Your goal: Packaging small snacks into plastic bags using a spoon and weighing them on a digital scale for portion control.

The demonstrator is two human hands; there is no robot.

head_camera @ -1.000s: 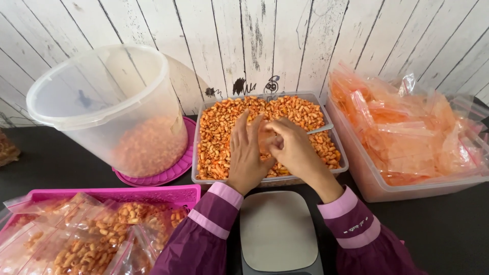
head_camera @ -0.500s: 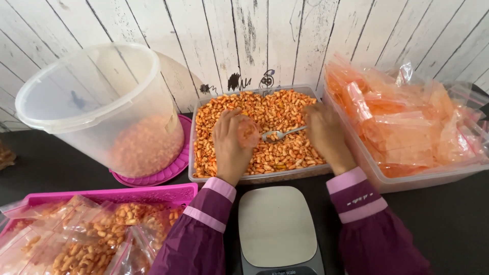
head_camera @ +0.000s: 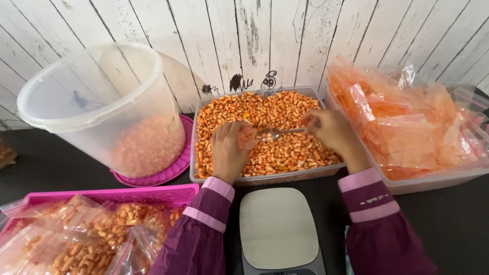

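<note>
Spoon [head_camera: 277,133] in my right hand [head_camera: 331,131], metal, handle pinched between the fingers, its bowl tipped toward a small clear bag [head_camera: 248,136] that my left hand [head_camera: 227,150] holds closed-fisted by the mouth. Both hover over the clear rectangular tub [head_camera: 265,178] heaped with orange macaroni snacks [head_camera: 275,114], which sits at the middle of the dark table [head_camera: 453,224]. Just in front of the tub I see a grey kitchen scale [head_camera: 278,229] between my purple sleeves. To my left stands a big translucent bucket [head_camera: 102,107] on a pink lid [head_camera: 173,170], and nearer me a pink tray [head_camera: 153,194] of filled bags. To my right, a bin [head_camera: 438,181] of empty orange-tinted bags [head_camera: 407,122].
</note>
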